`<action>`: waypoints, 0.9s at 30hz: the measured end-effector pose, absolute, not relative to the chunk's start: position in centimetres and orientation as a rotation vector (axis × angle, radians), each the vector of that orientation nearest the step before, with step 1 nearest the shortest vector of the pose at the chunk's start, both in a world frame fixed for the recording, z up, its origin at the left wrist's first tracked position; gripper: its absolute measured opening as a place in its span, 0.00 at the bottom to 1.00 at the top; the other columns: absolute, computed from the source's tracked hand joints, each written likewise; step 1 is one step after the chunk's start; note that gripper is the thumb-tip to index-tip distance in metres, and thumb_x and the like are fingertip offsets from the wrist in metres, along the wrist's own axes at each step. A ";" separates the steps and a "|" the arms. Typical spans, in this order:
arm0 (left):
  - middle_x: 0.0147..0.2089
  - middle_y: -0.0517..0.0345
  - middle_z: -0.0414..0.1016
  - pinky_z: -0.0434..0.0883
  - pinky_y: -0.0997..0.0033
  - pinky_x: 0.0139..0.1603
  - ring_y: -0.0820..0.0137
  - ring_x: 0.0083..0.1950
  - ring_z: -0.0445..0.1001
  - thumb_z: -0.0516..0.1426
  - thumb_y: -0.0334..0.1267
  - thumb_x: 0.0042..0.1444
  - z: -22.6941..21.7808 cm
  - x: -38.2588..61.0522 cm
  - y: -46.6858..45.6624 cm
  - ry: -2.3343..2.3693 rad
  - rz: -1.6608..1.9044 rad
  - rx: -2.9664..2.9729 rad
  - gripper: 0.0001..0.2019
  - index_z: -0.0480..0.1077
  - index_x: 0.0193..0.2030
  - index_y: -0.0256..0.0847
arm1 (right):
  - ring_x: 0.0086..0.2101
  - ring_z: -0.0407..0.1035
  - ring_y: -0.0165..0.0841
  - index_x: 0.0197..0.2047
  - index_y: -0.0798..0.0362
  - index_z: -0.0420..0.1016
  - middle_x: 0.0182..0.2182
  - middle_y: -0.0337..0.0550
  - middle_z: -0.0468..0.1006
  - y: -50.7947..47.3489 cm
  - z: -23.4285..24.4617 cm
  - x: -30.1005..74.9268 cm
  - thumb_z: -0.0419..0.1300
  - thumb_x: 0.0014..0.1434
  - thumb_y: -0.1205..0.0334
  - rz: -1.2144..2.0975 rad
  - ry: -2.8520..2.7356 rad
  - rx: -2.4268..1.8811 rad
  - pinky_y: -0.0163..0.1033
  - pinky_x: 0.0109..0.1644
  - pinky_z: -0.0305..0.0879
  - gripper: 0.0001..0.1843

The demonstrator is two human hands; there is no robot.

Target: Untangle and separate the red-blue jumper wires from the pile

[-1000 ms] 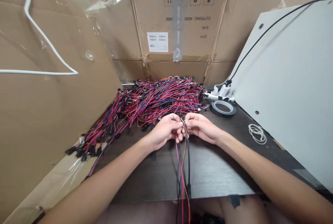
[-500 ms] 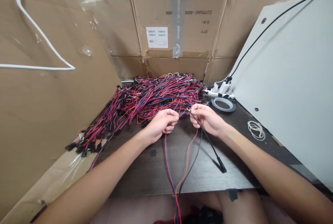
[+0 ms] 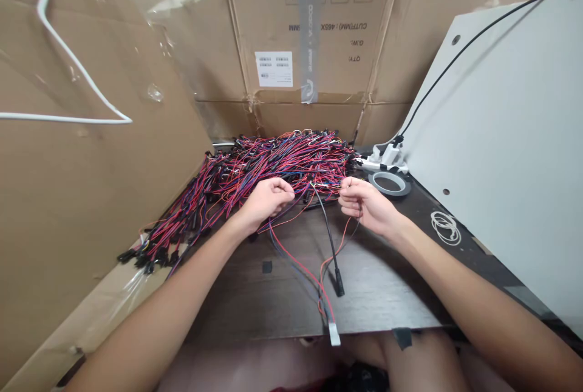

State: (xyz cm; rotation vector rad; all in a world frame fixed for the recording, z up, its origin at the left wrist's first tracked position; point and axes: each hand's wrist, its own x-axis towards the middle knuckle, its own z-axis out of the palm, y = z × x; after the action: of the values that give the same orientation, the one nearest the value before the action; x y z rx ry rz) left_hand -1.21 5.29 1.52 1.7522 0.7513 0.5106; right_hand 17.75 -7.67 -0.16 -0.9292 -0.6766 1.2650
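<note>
Dark tabletop [image 3: 255, 301] with wire heap [image 3: 282, 164], tape roll [image 3: 392, 193] and coiled white cord [image 3: 445, 228].

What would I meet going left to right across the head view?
Bent white cable → left hand → black cable with a plug end → right hand → coiled white cord.

Left hand [image 3: 269, 200] and right hand [image 3: 364, 203] grip thin wires [image 3: 328, 305] — black cable [image 3: 337, 273] between them; wire pile [image 3: 282, 164] beyond.
</note>
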 end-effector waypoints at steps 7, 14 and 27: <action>0.21 0.63 0.65 0.57 0.77 0.28 0.76 0.23 0.61 0.54 0.32 0.50 0.5 -0.9 5.0 0.690 0.582 2.531 0.04 0.69 0.28 0.36 | 0.17 0.41 0.21 0.25 0.53 0.57 0.16 0.28 0.46 -7.8 -0.2 18.3 0.60 0.42 0.73 1.277 -0.614 -0.982 0.28 0.19 0.38 0.13; 0.22 0.62 0.66 0.58 0.77 0.28 0.76 0.24 0.62 0.53 0.32 0.52 0.4 -1.1 5.3 0.694 0.586 2.572 0.05 0.69 0.28 0.36 | 0.15 0.41 0.19 0.27 0.53 0.61 0.15 0.27 0.52 -7.7 -0.5 17.8 0.59 0.43 0.69 1.119 -0.925 -1.323 0.29 0.18 0.32 0.09; 0.19 0.65 0.63 0.56 0.79 0.22 0.78 0.19 0.58 0.54 0.42 0.55 0.7 -0.5 4.1 0.704 0.497 2.022 0.10 0.67 0.31 0.36 | 0.14 0.47 0.19 0.30 0.54 0.63 0.16 0.28 0.57 -7.4 -0.9 16.6 0.59 0.46 0.65 1.045 -1.164 -1.426 0.28 0.15 0.42 0.08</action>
State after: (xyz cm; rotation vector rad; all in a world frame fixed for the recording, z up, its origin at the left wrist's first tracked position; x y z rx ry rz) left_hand -0.49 4.08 0.67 2.0219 0.7037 0.4975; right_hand 16.61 -7.41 -0.94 -1.4262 -1.1638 1.0447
